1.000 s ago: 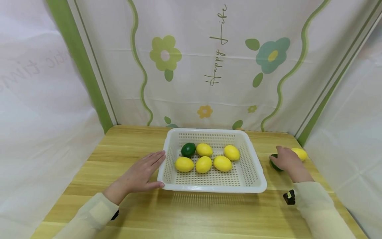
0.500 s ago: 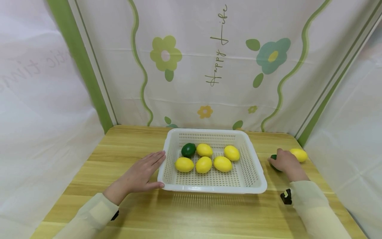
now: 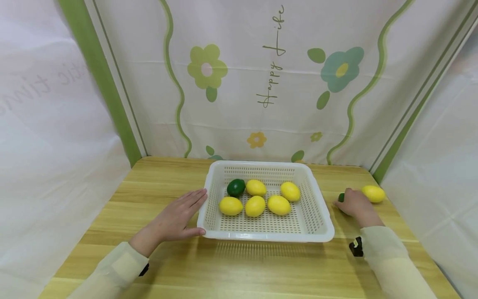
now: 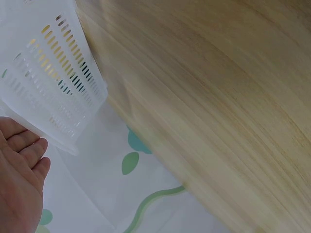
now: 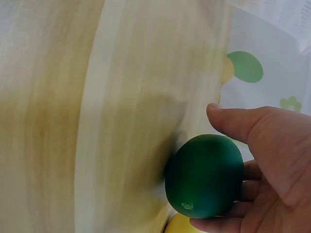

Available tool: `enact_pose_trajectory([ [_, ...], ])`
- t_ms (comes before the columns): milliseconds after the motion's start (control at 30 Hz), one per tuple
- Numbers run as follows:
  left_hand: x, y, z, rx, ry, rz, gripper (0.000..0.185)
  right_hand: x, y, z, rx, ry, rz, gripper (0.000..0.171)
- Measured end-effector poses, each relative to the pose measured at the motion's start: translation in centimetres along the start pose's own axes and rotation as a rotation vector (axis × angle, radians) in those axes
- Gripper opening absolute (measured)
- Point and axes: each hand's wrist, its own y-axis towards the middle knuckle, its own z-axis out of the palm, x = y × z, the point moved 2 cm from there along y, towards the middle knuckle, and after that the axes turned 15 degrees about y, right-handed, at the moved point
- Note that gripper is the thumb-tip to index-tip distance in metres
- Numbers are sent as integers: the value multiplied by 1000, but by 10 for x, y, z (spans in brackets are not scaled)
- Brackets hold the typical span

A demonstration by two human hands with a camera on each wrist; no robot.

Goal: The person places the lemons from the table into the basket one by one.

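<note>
My right hand (image 3: 355,203) curls around a green lime (image 5: 204,175), thumb over its top and fingers (image 5: 250,189) under its far side, so the lime sits in my palm, just at the table (image 3: 261,265). From this hand the basket (image 3: 325,226) lies to my left, near but not touching, its right rim the closest edge. A lemon (image 3: 373,193) lies just beyond my knuckles on the other side. The lime looks nearly round, so I see no long axis to mind. My left hand (image 3: 173,220) lies flat and relaxed against the basket's left wall, fingers straight, holding nothing. The right hand is clearly the nearer one to the lime; the basket's inside, with five lemons and a second lime (image 3: 236,187), lies between my two hands.
</note>
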Motion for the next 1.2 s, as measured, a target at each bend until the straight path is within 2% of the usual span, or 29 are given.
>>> enact_pose_trajectory([
  [367,0,-1,1,-1,6,-1,94,-4,1,3,-11,-7,-7,57],
  [667,-1,0,0,-8,4,4,94,-4,2,4,-36,-24,-32,45],
  [900,-1,0,-1,-13,2,5,94,-6,2,4,-41,-20,-43,48],
  [1200,-1,1,-1,21,-7,-5,94,-5,0,5,-49,-17,-62,55],
])
